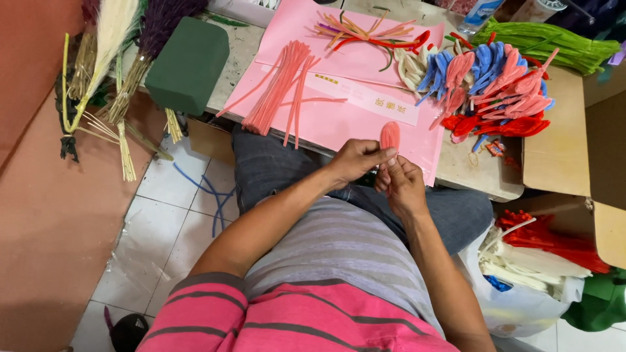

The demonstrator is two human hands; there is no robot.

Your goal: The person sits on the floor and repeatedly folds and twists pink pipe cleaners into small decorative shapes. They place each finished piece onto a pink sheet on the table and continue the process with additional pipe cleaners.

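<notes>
A small pink pipe-cleaner petal (390, 135) stands up between both hands, just over the near edge of a pink paper sheet (339, 124). My left hand (357, 158) pinches its base from the left. My right hand (399, 180) grips its lower stem from below and to the right. A bundle of straight pink pipe cleaners (282, 88) lies on the paper to the left of my hands.
A heap of finished pink, blue, red and white petals (486, 85) lies at the right of the table. Green pipe cleaners (548, 42) sit behind it. A green foam block (188, 64) and dried grass stems (107, 58) are at left. A plastic bag (531, 274) holds red and white pipe cleaners.
</notes>
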